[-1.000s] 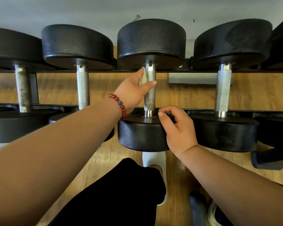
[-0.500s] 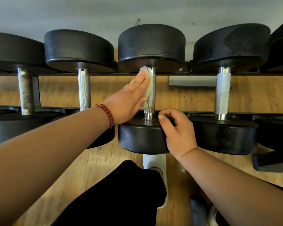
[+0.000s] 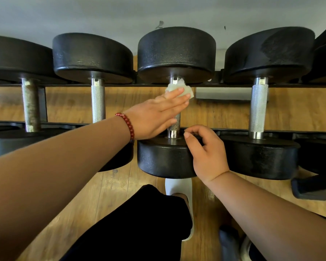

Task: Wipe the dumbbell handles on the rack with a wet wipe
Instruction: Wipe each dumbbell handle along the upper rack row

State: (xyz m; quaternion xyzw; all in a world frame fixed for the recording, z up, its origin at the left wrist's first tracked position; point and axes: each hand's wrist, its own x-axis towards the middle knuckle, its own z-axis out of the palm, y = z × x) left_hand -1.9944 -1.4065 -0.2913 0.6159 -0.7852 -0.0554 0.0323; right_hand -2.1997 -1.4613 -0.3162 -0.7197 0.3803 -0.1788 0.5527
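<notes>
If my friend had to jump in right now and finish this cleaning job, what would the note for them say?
Left hand: fingers straight, pressing the wet wipe against the upper end of the third handle from the left.
Right hand: fingers curled over that dumbbell's near weight head, steadying it.
Done: this handle is mid-wipe; nothing shows which others are clean.
Left: wipe down to this handle's bottom, then do the handle to its left and the handle to its right if needed.

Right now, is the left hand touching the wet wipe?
Touching. In the head view the straight fingers of the left hand lie over the wet wipe, pressing it against the upper end of the middle dumbbell's handle.
</notes>
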